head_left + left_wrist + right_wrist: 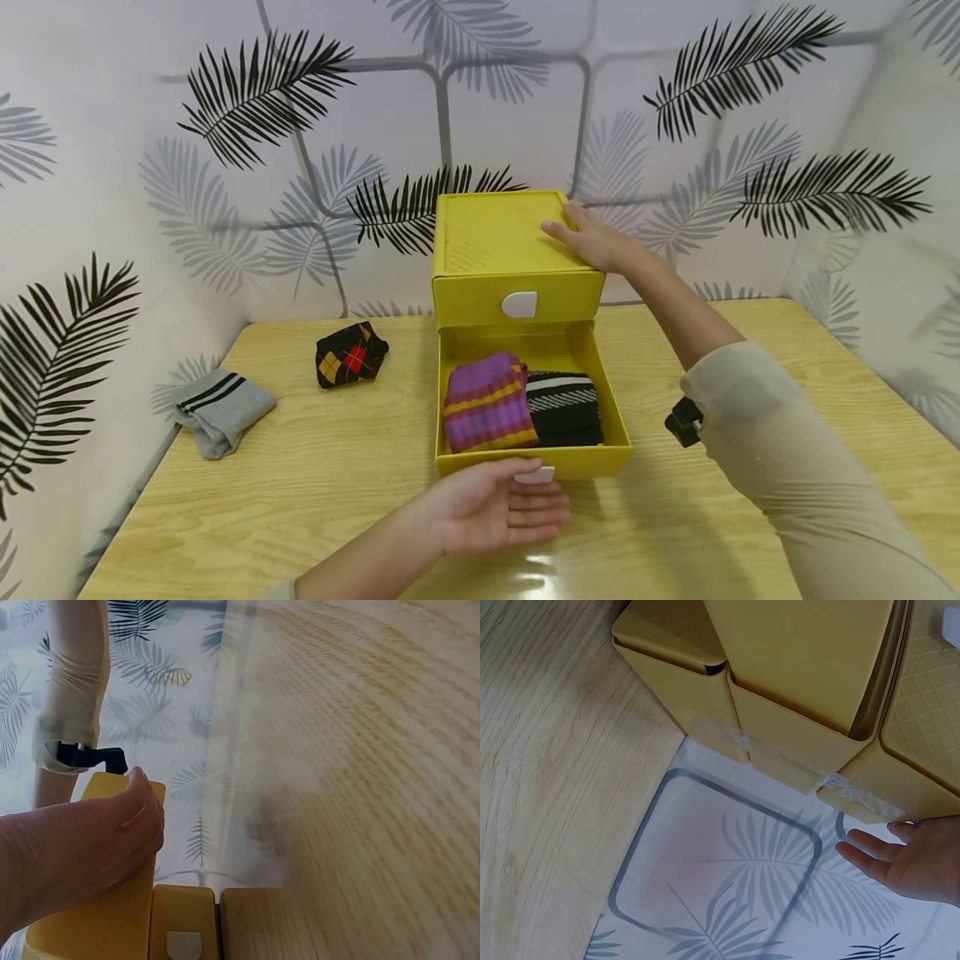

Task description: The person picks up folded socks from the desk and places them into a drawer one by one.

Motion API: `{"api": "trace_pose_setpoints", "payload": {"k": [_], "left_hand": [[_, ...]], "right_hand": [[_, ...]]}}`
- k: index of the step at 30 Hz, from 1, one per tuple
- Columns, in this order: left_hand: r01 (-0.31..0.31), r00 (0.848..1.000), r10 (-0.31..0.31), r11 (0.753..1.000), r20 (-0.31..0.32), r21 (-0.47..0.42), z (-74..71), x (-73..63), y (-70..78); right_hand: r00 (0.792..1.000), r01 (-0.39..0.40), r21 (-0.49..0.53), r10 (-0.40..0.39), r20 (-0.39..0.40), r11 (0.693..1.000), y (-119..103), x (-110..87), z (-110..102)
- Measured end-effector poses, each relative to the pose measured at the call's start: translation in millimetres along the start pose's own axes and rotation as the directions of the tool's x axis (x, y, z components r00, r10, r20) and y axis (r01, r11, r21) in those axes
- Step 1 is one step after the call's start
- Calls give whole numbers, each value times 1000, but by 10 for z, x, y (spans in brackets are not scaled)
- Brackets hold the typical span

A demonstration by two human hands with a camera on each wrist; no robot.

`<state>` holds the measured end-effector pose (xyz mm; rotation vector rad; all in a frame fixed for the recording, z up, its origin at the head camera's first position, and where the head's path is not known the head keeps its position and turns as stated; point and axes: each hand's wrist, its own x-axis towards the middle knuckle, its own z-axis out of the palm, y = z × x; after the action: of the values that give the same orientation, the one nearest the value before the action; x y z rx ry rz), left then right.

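Observation:
A yellow drawer box (513, 237) stands on the table with a drawer (621, 433) pulled out. Inside lie a folded purple striped sock (487, 404) and a black sock (564, 408) with white patterning. At the drawer's front, my left hand (498, 508) holds its fingers straight below the white handle (536, 475), thumb along the front panel; the left wrist view shows this hand (97, 847) over the drawer from behind. My right hand (592, 237) rests on the box's top right edge with fingers extended. Its fingers reach the box's side in the right wrist view.
On the left of the wooden table (300, 483) lie a grey sock (222, 410) with black stripes and a black argyle sock (351, 356). A leaf-patterned wall covering (390, 108) rises behind the box. Clear tape (855, 795) runs along the box's side.

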<state>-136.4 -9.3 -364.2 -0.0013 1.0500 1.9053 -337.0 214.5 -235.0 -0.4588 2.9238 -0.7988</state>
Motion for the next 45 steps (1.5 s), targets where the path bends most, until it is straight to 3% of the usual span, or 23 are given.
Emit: {"api": "trace_pose_setpoints", "payload": {"k": [19, 27, 45], "left_hand": [[-25, 1000, 25, 1000, -18, 10, 38, 89, 156], [-51, 996, 50, 999, -79, -12, 28, 134, 252], [-57, 998, 57, 998, -20, 5, -121, 308, 469]], "right_hand": [[1000, 3, -7, -3, -7, 1000, 9, 3, 6], [1000, 0, -6, 0, -7, 1000, 29, 20, 18], [1000, -4, 0, 4, -15, 1000, 25, 17, 7]]}}
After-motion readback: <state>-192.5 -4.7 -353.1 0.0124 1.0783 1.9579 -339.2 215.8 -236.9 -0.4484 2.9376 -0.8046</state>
